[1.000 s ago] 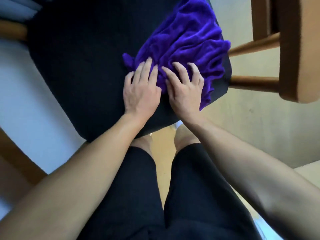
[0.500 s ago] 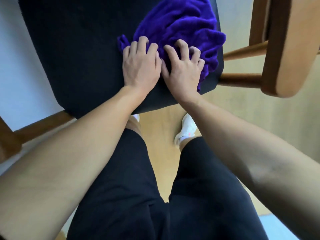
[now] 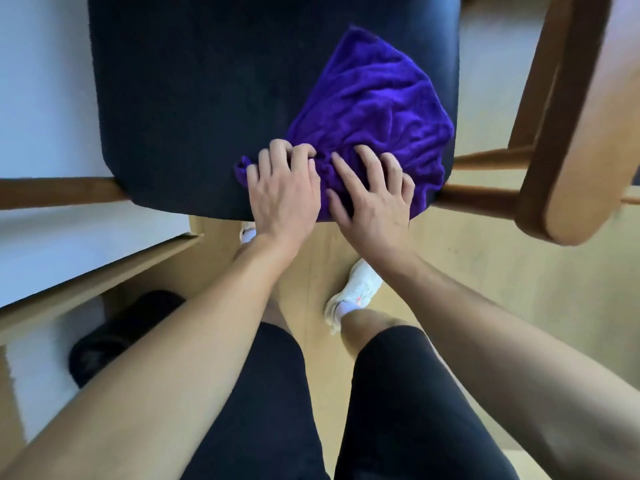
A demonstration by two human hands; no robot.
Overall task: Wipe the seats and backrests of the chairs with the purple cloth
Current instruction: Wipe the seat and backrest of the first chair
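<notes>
A crumpled purple cloth (image 3: pixel 377 109) lies on the right half of the chair's dark padded seat (image 3: pixel 194 98), reaching down to the front edge. My left hand (image 3: pixel 282 195) sits on the cloth's near left corner, its fingers curled into the fabric. Right beside it, my right hand (image 3: pixel 375 202) claws into the bunched cloth with bent, spread fingers at the seat's front edge. Both wrists hang over the edge. No backrest of this chair is in view.
A wooden chair frame (image 3: pixel 568 140) stands close on the right, with rails (image 3: pixel 485 195) running to the seat. A white surface with a wooden edge (image 3: pixel 86 268) is on the left, a black slipper (image 3: pixel 117 334) under it. My white shoe (image 3: pixel 353 289) stands on the wood floor.
Both hands have drawn the cloth back toward the seat's front edge. Their fingers went from flat on the fabric to curled into it.
</notes>
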